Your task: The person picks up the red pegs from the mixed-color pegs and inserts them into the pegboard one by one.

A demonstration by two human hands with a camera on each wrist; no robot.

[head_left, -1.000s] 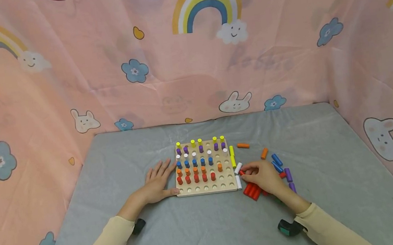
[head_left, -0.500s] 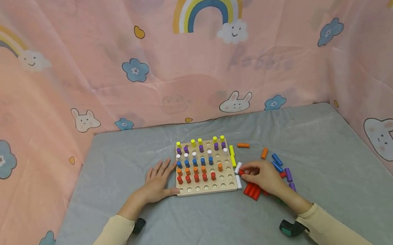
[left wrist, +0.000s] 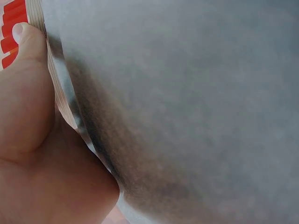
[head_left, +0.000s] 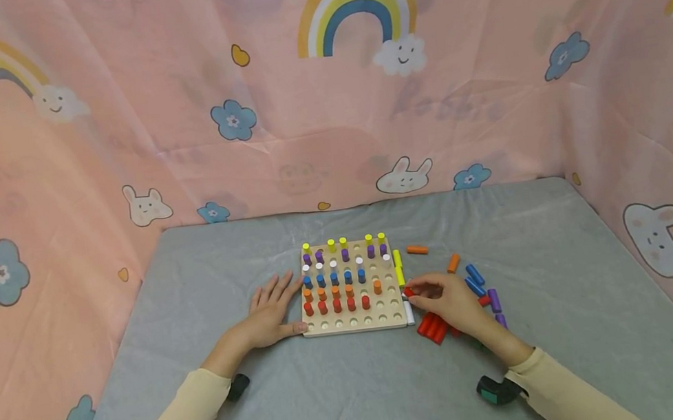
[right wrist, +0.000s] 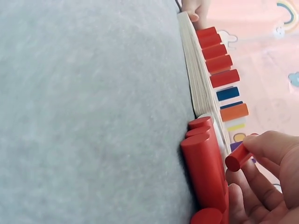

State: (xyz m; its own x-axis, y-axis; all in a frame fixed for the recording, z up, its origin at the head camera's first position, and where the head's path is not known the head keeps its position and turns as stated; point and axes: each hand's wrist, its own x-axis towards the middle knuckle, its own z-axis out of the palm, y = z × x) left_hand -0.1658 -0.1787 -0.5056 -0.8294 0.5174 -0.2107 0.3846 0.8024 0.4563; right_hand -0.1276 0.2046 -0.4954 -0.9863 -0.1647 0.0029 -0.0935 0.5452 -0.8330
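A wooden pegboard point(head_left: 355, 328) lies mid-table with rows of standing pegs, front to back red, orange, blue, white, purple and yellow. Against its left edge rests my left hand point(head_left: 270, 318), fingers spread and thumb at the front left corner; the left wrist view shows the thumb point(left wrist: 33, 44) at the wooden edge. Just right of the board, my right hand point(head_left: 451, 299) pinches a red peg point(right wrist: 240, 156) between thumb and fingers. That peg is tilted in the right wrist view, off the board's right edge. The hand partly hides a white peg beneath.
Several loose red pegs point(head_left: 432, 329) lie below my right hand. Beyond it are blue pegs point(head_left: 474, 274), purple pegs point(head_left: 494, 300) and orange pegs point(head_left: 453, 263). Yellow pegs point(head_left: 397, 258) and a white peg point(head_left: 409, 312) lie along the board's right side.
My right hand has shifted slightly left toward the board with the red peg, now covering most of one loose white peg. The left hand stays in place.
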